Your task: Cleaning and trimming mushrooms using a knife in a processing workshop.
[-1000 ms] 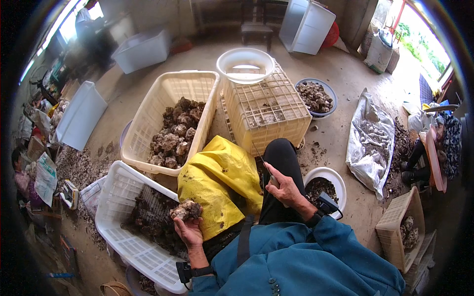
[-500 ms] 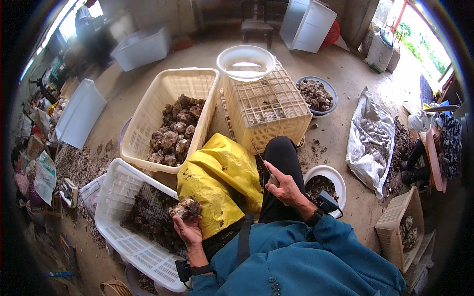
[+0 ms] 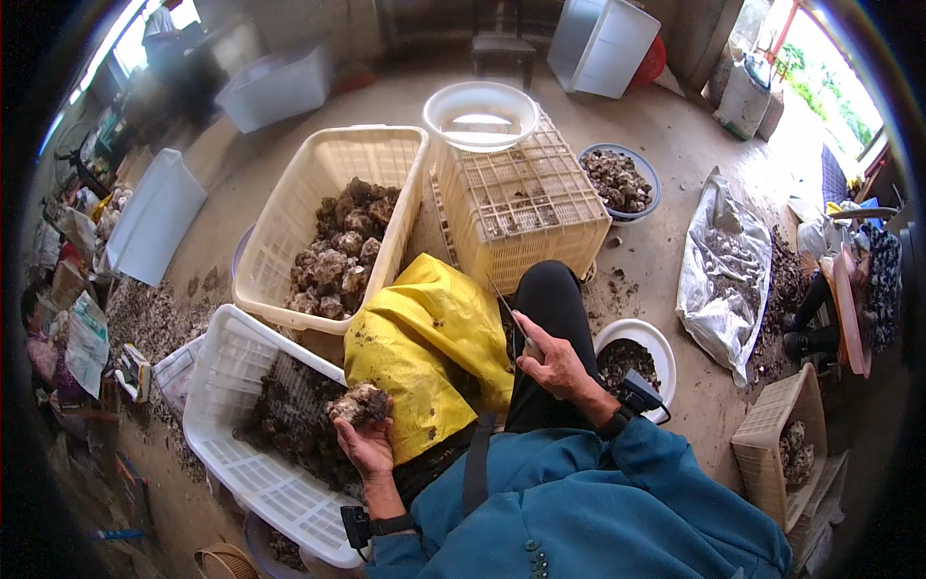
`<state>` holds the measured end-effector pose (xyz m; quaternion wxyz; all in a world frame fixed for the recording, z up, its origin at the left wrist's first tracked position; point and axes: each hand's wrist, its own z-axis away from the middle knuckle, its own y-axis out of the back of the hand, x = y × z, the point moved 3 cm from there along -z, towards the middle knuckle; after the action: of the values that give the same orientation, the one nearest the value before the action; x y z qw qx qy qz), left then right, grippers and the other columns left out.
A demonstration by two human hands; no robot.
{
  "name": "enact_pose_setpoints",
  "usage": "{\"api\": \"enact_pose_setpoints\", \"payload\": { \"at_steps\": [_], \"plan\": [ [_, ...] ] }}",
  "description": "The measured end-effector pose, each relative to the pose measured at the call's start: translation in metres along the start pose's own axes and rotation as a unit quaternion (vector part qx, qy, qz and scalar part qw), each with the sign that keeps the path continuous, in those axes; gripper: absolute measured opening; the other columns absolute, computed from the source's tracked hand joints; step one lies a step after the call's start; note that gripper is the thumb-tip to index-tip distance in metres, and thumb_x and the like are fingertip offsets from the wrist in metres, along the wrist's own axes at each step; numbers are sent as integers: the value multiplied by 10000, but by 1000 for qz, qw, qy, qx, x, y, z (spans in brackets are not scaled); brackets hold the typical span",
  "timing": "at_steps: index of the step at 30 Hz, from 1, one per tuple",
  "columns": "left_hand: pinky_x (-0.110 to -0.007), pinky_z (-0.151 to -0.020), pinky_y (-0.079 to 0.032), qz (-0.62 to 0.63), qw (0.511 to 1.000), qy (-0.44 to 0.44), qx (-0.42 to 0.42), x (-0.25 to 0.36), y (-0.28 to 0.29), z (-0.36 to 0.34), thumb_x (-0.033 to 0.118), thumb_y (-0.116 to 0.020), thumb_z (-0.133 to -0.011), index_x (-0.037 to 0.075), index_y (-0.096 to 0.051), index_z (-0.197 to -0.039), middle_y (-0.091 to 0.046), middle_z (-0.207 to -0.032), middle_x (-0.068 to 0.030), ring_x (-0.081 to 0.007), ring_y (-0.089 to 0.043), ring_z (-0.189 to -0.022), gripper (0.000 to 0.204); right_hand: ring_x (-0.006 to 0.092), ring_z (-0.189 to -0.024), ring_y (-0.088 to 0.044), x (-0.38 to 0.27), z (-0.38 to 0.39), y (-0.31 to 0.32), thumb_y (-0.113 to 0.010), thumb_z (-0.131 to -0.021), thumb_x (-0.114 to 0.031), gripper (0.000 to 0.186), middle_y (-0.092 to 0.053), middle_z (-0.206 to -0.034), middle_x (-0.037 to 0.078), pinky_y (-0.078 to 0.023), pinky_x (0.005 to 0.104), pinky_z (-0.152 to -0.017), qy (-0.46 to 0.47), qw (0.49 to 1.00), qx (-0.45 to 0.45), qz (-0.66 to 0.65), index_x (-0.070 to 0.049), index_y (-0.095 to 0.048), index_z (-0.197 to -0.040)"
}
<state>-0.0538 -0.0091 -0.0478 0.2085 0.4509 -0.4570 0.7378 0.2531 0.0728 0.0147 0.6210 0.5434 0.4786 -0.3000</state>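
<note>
My left hand (image 3: 368, 454) grips a lumpy brown-and-white clump (image 3: 360, 403), its fingers curled round it above the rim of a white plastic basket (image 3: 217, 405) with dark soil and lumps inside. A yellow cloth (image 3: 410, 343) covers the lap beside it. In my right hand (image 3: 552, 362) is a thin knife (image 3: 506, 304), fist closed on its handle, blade pointing up and away over my dark-trousered knee (image 3: 550, 289). Just right of that hand sits a white bowl (image 3: 656, 343) of dark crumbs. A cream basket (image 3: 260, 275) holding several similar clumps stands ahead on the left.
An upturned crate (image 3: 516, 232) carries a white basin (image 3: 439, 116). A blue-rimmed basin (image 3: 617, 183) of clumps, a silvery sack (image 3: 714, 318) and a tilted crate (image 3: 762, 454) lie right, with a seated person (image 3: 873, 280) beyond. Empty tubs (image 3: 154, 217) and clutter line the left; someone stands near the window (image 3: 159, 34).
The whole scene has shifted slightly upward in the view. Both hands keep their grips on the clump and knife, with very little movement.
</note>
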Motion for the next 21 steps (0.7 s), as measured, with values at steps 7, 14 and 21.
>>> {"api": "enact_pose_setpoints", "payload": {
  "at_steps": [7, 14, 21],
  "plan": [
    [-260, -549, -507, 2, 1000, 21, 12, -1, 4, -1, 607, -398, -850, 79, -457, -1220, -601, -1071, -82, -274, -636, -863, 648, 256, -1079, -543, -1, 0, -1, -575, -723, -77, 697, -520, -1193, 208, -389, 302, -928, -15, 1000, -18, 10, -67, -305, -1365],
    [-270, -545, -501, 16, 999, 27, 27, -1, 3, -1, 626, -386, -844, 80, -471, -1203, -608, -1045, -72, -267, -632, -860, 659, 289, -981, -584, 3, -1, -4, -598, -716, -69, 705, -560, -1097, 226, -431, 313, -860, -20, 998, -28, 50, -79, -316, -1362],
    [-298, -560, -515, 55, 998, 43, 12, 0, 5, -2, 583, -424, -853, 67, -394, -1234, -574, -1067, -131, -311, -629, -859, 642, 307, -879, -594, 5, -1, -7, -617, -722, -81, 704, -579, -1003, 219, -448, 327, -791, -9, 997, -26, 69, -98, -323, -1361]
  ]
}}
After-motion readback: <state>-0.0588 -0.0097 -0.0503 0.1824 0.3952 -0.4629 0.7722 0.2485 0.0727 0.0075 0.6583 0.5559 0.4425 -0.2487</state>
